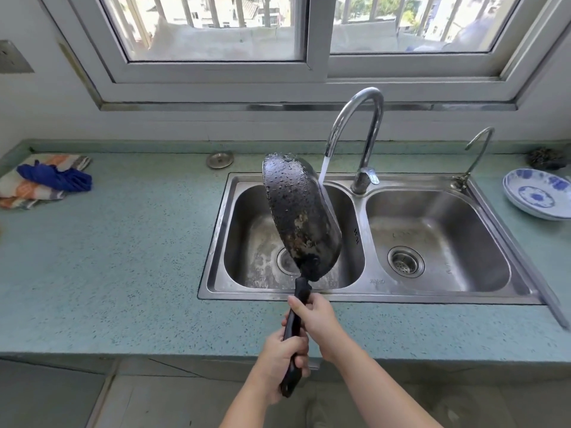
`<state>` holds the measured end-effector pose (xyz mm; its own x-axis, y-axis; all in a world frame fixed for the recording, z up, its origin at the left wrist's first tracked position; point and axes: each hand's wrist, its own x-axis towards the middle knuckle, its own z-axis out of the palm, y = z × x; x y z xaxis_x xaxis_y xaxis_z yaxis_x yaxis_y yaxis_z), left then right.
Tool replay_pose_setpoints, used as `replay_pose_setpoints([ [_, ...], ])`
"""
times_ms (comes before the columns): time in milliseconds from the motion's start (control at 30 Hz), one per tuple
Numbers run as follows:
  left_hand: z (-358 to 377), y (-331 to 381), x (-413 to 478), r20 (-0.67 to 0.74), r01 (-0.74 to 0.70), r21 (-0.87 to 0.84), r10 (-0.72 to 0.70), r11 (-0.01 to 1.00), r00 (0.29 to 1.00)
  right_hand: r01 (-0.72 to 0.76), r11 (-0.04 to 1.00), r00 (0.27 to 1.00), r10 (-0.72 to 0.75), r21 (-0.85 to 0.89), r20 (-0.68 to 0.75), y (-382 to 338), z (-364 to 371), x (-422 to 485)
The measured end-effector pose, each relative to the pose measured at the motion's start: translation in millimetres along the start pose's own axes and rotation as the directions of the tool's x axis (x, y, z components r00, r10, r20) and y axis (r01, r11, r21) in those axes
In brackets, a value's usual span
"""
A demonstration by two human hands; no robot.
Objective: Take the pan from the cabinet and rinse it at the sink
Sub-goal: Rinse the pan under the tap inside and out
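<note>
Pan (302, 217) is held up over the L basin (256, 242) of the sink (364, 296), tipped on edge. Its black underside faces the camera, wet w/ droplets, w/ worn pale patches toward the handle (301, 290). The handle points to 6 o'clock, out over the bench (123, 257) front edge.

Both grips are closed round the handle. Right grip (313, 319) is higher, nearer the pan, thumb along the top. Left grip (282, 358) is lower, fingers wrapped near the handle end.

Tap (355, 125) is at 12 o'clock of the sink, spout over the L basin. Water (323, 169) is running and drops behind the pan rim at approx 1 o'clock of the pan; where it lands is hidden.

R basin (438, 236) has a drain strainer. A small 2nd tap (479, 149) is at the sink's 2 o'clock corner. At 3 o'clock are stacked blue-and-white plates (537, 193), w/ a dark scrubber (547, 157) behind them. At 9 o'clock, well apart, are striped cloths (18, 189) w/ a blue cloth (58, 179) on top. A metal plug (220, 159) is at 11 o'clock.
</note>
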<state>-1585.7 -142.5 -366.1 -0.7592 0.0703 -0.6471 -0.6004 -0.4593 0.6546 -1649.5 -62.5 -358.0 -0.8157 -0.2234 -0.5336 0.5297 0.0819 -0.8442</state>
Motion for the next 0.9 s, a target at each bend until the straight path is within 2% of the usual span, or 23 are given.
replay_pose_setpoints([
  [233, 12.1, 3.5, 16.8, 0.079, 0.04, -0.117, -0.031, 0.992, 0.996, 0.018, 0.97, 0.992, -0.048, -0.242, -0.116, -5.4, -10.1, 14.4],
  [367, 12.8, 9.0, 28.7, 0.126, 0.09, -0.195, -0.066, 0.977, 0.99, 0.003, 0.9, 0.979, -0.09, -0.436, -0.181, -18.2, -11.7, 22.2],
  [567, 9.2, 22.1, 38.1, 0.14, 0.161, -0.223, -0.132, 0.961, 0.981, -0.053, 0.827, 0.97, -0.09, -0.559, -0.226, -31.6, -7.2, 37.6],
  [667, 5.2, 29.0, 35.3, 0.082, 0.194, -0.107, -0.185, 0.975, 0.979, -0.092, 0.805, 0.974, -0.05, -0.586, -0.222, -32.3, -5.2, 43.0],
  [733, 6.5, 29.9, 34.7, -0.017, 0.165, 0.052, -0.164, 0.985, 0.986, -0.107, 0.807, 0.975, -0.029, -0.58, -0.22, -31.0, -4.0, 44.2],
  [833, 17.2, 25.6, 33.8, -0.267, 0.041, 0.33, 0.052, 0.943, 0.962, -0.103, 0.821, 0.974, -0.032, -0.562, -0.225, -31.6, -1.4, 44.2],
  [900, 24.2, 23.2, 31.7, -0.349, -0.005, 0.49, 0.202, 0.872, 0.915, -0.1, 0.821, 0.976, -0.029, -0.562, -0.217, -34.2, -0.7, 44.5],
])
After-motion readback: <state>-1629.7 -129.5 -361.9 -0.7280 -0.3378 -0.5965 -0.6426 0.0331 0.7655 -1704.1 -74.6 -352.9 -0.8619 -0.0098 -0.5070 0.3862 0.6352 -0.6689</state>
